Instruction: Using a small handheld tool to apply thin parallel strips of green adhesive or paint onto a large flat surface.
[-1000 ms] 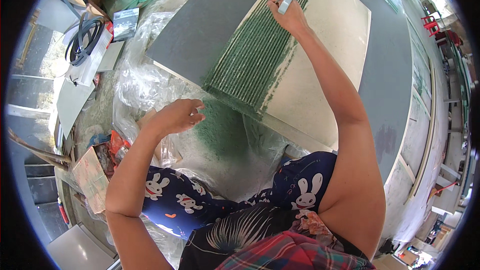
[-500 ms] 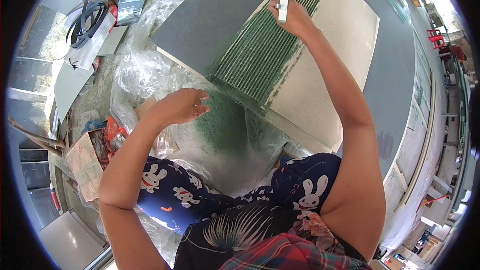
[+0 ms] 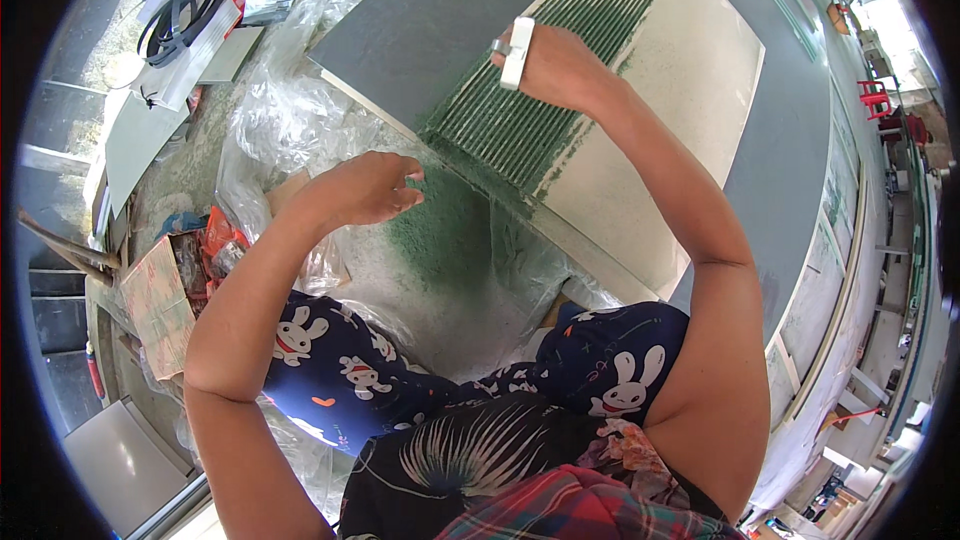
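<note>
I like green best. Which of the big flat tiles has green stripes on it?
The pale beige tile under the right hand: green ridged stripes cover its left part. The dark grey tile beside it is plain.

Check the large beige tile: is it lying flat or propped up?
Flat: the large beige tile lies on the grey board, green ridged adhesive combed across it.

We have drawn our right hand (image 3: 560, 65) and its white trowel (image 3: 516, 52) back down the combed green ridges (image 3: 545, 90), from the far end of the tile (image 3: 690, 90) toward its near edge. Our left hand (image 3: 368, 188) has lifted slightly and now hovers, fingers spread, just beside the green powder patch (image 3: 440, 225).
</note>
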Available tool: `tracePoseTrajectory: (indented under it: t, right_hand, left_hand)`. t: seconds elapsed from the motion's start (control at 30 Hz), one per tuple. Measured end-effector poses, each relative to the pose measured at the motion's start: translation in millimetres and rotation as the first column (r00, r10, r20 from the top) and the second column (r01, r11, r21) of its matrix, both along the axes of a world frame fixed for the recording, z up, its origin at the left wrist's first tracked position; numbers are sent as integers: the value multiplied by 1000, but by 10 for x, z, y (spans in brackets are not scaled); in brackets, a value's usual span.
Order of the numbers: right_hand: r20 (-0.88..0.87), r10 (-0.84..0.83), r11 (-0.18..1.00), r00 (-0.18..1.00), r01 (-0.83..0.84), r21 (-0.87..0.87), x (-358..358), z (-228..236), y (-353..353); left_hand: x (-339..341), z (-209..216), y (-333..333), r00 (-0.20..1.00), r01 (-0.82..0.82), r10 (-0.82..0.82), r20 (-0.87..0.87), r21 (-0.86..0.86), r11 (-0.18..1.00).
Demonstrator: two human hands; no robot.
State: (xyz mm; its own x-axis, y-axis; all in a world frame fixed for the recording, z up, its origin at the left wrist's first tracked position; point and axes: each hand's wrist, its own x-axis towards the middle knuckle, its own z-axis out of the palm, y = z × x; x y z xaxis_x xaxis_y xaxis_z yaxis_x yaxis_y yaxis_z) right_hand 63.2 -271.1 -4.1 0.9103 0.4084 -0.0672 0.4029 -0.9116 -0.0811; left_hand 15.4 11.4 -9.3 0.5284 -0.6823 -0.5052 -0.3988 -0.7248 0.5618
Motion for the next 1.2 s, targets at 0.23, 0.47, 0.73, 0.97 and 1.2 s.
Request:
tracePoseTrajectory:
  t: [0.23, 0.47, 0.73, 0.97, 1.2]
  right_hand:
    - [-199, 127, 949, 972, -60, 311, -450, 161, 562]
    - [-158, 370, 775, 915, -211, 595, -814, 232, 791]
    - [63, -304, 796, 951, 217, 566, 140, 249, -334]
    - [212, -393, 706, 895, 146, 693, 595, -249, -1036]
    - [158, -472, 717, 867, 272, 642, 708, -376, -1076]
  left_hand:
    - [0, 63, 75, 997, -23, 23, 80, 7, 1000]
    - [72, 145, 178, 952, -136, 63, 300, 228, 964]
    - [30, 71, 118, 988, -88, 62, 143, 182, 979]
    - [44, 62, 61, 992, -73, 50, 116, 204, 976]
    - [70, 36, 14, 997, -38, 24, 72, 194, 980]
